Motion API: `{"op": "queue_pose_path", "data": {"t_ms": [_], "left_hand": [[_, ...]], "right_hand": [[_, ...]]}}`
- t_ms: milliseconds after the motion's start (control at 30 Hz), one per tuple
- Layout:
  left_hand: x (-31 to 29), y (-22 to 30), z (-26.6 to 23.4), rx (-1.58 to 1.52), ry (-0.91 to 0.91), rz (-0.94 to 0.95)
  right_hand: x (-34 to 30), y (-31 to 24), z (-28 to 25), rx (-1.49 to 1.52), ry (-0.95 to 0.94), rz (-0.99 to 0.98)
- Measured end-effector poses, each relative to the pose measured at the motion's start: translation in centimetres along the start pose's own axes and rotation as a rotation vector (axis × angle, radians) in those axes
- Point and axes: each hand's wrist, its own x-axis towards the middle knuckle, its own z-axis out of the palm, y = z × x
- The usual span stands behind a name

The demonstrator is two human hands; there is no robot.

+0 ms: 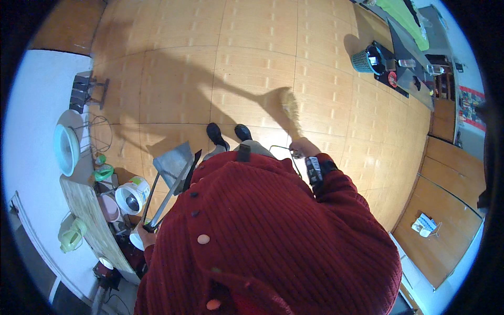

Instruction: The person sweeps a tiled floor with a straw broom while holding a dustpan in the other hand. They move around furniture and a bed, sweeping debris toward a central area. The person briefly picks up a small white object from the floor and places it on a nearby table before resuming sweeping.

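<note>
Legible lettering: none that I can make out. Item: round white plastic bucket, yellow-and-green label, print too small. Item: black-and-white rectangular device at my right wrist, markings illegible.

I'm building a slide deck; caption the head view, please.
Right grip holding a straw broom, left grip a long-handled dustpan, over a tan tiled floor.

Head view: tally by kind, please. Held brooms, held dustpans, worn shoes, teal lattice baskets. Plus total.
Straw-coloured, fan-shaped bristle broom: 1
Grey, flat-panned, long-handled dustpan: 1
Black, round-toed shoes: 2
Teal, round, lattice-sided basket: 1
Total: 5
</note>
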Motion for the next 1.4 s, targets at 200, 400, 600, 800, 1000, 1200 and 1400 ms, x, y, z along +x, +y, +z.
{"op": "queue_pose_path", "data": {"t_ms": [200, 400, 600, 800, 1000, 1200, 1400], "left_hand": [[4.3, 2.3, -1.3, -0.287, 0.170, -0.331], [4.9, 4.5, 1.2, -0.062, 0.121, -0.135], [5.7, 6.3, 2.5, -0.025, 0.093, -0.124], [6.4, 7.4, 2.4, 0.029, 0.056, -0.114], [7.8, 6.9, 1.7, -0.005, 0.078, -0.152], [10.8, 5.4, 0.7, -0.108, 0.096, -0.246], [14.8, 4.6, 0.2, -0.240, 0.055, -0.366]], "right_hand": [[-0.5, -8.3, 2.1, 0.020, -0.008, 0.123], [-2.8, -12.0, 1.3, 0.260, 0.063, 0.067], [2.3, -16.5, 2.7, 0.574, -0.132, 0.192], [7.6, -23.2, 10.8, 0.529, -0.364, -0.369], [7.4, -31.3, 10.2, 0.513, -0.326, -0.086], [4.4, -27.4, 4.1, 0.527, -0.163, -0.208], [2.8, -17.8, -1.1, 0.387, 0.191, -0.055]]}}
